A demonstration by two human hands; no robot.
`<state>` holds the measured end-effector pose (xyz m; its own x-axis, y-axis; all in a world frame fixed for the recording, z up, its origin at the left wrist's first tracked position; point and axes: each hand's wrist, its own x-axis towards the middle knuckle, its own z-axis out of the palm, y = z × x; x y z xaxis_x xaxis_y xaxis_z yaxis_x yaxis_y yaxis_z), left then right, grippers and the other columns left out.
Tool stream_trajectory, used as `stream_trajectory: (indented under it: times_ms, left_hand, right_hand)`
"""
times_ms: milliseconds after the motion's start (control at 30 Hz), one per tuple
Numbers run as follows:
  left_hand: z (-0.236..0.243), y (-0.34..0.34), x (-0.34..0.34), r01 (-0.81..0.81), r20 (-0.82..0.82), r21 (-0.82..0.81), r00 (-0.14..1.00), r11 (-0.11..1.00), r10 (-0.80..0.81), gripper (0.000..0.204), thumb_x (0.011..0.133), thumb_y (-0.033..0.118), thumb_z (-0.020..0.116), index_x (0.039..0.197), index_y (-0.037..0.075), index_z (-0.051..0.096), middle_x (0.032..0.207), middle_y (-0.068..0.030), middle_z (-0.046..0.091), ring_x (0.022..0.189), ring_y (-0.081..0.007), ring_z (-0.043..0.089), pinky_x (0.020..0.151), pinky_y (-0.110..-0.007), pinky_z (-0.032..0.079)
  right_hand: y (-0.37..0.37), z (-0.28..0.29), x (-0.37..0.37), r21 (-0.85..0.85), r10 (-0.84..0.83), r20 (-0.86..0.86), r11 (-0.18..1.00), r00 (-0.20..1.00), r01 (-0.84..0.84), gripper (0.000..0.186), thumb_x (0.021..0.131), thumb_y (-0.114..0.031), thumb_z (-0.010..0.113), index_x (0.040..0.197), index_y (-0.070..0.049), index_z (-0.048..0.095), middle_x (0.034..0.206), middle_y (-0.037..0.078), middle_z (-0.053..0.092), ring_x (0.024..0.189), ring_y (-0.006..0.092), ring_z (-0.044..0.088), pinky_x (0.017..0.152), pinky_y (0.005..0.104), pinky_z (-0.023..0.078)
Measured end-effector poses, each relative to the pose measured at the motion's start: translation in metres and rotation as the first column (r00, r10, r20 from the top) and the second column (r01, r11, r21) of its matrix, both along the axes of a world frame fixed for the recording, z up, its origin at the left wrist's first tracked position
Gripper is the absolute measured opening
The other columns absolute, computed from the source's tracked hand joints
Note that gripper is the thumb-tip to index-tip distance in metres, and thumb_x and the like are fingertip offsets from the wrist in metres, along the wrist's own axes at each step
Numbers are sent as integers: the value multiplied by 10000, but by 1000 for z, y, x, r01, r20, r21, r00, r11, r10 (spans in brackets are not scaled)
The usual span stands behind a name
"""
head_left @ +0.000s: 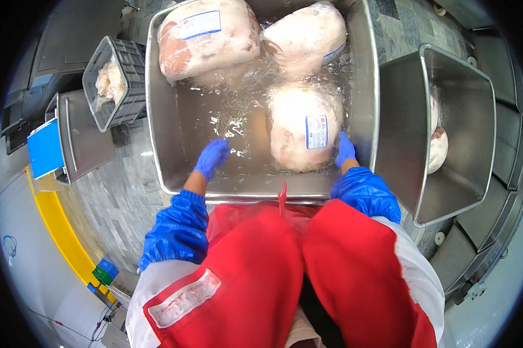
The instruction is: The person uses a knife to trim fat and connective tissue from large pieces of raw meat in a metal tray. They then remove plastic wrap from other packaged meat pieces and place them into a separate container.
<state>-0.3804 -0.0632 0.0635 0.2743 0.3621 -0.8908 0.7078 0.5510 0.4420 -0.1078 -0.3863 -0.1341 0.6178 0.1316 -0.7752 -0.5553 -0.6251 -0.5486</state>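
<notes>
A large steel tub (166, 133) of water holds three wrapped, pale meat pieces with labels: one at back left (209, 55), one at back right (302, 37), one at front right (296, 119). My left hand (212, 155), in a blue glove, hangs over the front left of the water, fingers apart and holding nothing. My right hand (345, 149), also gloved, is at the right side of the front piece, fingers stretched out, beside or touching it; I cannot tell which.
A grey plastic crate (131, 107) with pale material stands at left, near a steel cart (90, 139) with a blue board (44, 148). Another steel bin (458, 168) at right holds pale pieces (438, 148). A yellow strip (58, 220) runs along the lower left.
</notes>
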Motion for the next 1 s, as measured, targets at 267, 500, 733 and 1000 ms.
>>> stream_trajectory:
  times_ms: [267,500,733,1000]
  left_hand:
    - [-59,3,-28,135,52,-16,990,991,-134,307,814,259,496,1075,98,523,988,-39,560,839,-138,517,704,-274,406]
    - [-10,135,22,-2,182,825,947,566,-263,233,781,104,515,989,4,554,1015,-120,564,966,-205,529,847,-306,402]
    - [16,341,127,249,-181,948,935,198,-306,435,777,309,492,1093,11,499,1089,-204,514,1019,-326,485,888,-370,366]
    - [-27,375,137,135,-19,867,971,479,-240,674,804,522,411,1259,31,341,1240,-208,404,1143,-343,393,963,-373,297]
  right_hand:
    - [-32,-73,-9,170,-482,-513,754,710,634,496,828,-451,418,1102,-50,522,1028,98,566,914,236,536,794,373,426]
    - [107,49,13,291,-344,46,903,938,317,324,849,-243,455,1027,13,545,933,92,573,778,165,513,713,304,431]
    - [429,192,68,206,326,767,692,553,-692,295,796,-294,517,863,-17,594,897,202,573,832,349,521,759,382,407]
    - [529,133,101,722,409,170,567,897,-396,439,867,-363,422,1119,-14,508,1136,107,516,1020,183,473,923,268,335]
